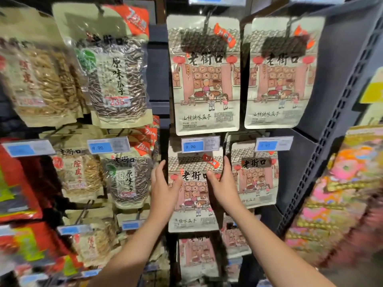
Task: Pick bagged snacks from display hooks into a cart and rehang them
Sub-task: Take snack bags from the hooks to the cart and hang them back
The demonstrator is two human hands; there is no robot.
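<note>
A cream snack bag (pixel 194 212) printed with a street-shop drawing hangs in the middle row of the display, under a blue price tag (pixel 200 144). My left hand (pixel 164 188) grips its left edge, thumb across the front. My right hand (pixel 223 185) grips its right edge, thumb on the front as well. The hook above the bag is hidden behind the price tag. Two matching bags hang in the row above, one (pixel 205 75) straight overhead and one (pixel 279 73) to its right. No cart is in view.
Clear bags of sunflower seeds (pixel 118 79) and pale seeds (pixel 41 83) hang on the left, with more below. Another matching bag (pixel 255 175) hangs close on the right. A dark perforated shelf upright (pixel 339 112) stands at right, with colourful packs (pixel 339 195) beyond it.
</note>
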